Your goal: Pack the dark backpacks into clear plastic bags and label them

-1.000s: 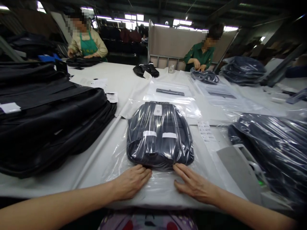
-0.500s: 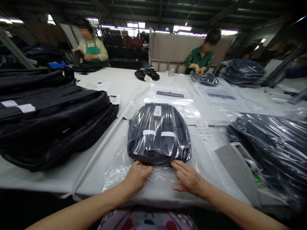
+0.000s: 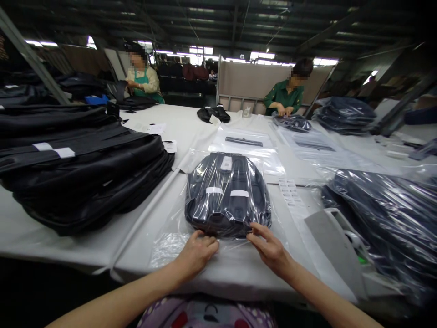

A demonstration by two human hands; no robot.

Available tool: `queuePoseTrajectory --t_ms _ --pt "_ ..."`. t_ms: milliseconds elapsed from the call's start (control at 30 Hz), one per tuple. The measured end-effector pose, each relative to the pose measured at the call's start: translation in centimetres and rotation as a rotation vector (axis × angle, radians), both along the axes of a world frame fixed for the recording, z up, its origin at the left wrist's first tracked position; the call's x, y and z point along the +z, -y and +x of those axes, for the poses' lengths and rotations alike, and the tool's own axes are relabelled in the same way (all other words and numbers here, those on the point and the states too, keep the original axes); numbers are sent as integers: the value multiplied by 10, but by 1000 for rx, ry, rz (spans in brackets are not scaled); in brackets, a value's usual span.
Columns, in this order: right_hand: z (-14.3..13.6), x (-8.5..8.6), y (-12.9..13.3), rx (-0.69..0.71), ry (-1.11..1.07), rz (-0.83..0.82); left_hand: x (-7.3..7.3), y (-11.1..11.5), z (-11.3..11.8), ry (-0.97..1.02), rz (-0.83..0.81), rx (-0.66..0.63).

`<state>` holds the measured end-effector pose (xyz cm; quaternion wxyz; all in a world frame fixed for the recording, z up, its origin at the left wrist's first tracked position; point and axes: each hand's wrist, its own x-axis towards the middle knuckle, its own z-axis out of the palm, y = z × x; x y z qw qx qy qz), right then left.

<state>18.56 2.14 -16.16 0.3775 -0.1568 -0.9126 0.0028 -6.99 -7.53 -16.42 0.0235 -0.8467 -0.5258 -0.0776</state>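
A dark folded bag (image 3: 228, 196) lies inside a clear plastic bag (image 3: 170, 246) on the white table (image 3: 68, 237), straight in front of me. My left hand (image 3: 198, 255) rests on the plastic flap at the bag's near edge, fingers curled against the bag. My right hand (image 3: 269, 248) touches the near right corner of the wrapped bag, fingers bent on the plastic. Whether either hand pinches the film is unclear.
A stack of black bags (image 3: 85, 168) fills the left. Wrapped dark bags (image 3: 385, 214) and a grey tape dispenser (image 3: 337, 246) sit at the right. Flat plastic bags (image 3: 244, 141) lie beyond. Two people (image 3: 143, 82) (image 3: 287, 93) work at the table's far side.
Both hands have slid closer to the wrapped bag and their fingers have curled. The view has tilted upward and pulled back a little.
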Motion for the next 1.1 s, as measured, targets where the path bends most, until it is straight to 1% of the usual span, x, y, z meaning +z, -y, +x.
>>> queuePoseTrajectory --t_ms 133,267,333,433,500,567,633,667,700,767,800,833,867,933,1000,1067,1100 --pt "-2 7 -3 61 113 94 -7 4 -2 -58 91 -43" --pt "-10 15 -9 33 221 102 -14 6 -6 -63 186 -70" --pt "-13 14 -12 20 238 113 -17 8 -8 -35 282 -96" --pt "-13 7 -15 19 205 122 -18 18 -9 -44 392 -116" --pt "-13 1 -17 10 174 122 -15 29 -8 -78 430 -75" --pt "-13 -2 -17 6 151 120 -10 38 -6 -81 481 17" --pt "-14 -2 -17 13 123 123 -5 42 -6 -76 517 89" --pt "-14 -1 -17 17 106 128 -3 42 -7 -79 518 94" --pt "-15 0 -17 20 90 133 -2 39 -9 -85 506 73" --pt "-16 1 -17 25 66 143 -1 29 -14 -93 425 -52" --pt "-17 1 -17 27 59 147 -1 23 -17 -82 353 -117" --pt "-17 0 -18 28 51 152 -2 17 -19 -65 274 -154" --pt "-17 -1 -18 27 43 155 -3 13 -21 -44 202 -157" --pt "-17 -3 -20 23 19 166 -5 9 -23 -7 118 -78" --pt "-17 -5 -21 19 1 172 -4 12 -21 8 118 2" --pt "-17 -6 -21 19 -5 172 -1 18 -16 -6 150 -7" --pt "-17 -6 -21 18 -9 172 1 21 -14 -20 197 -20"
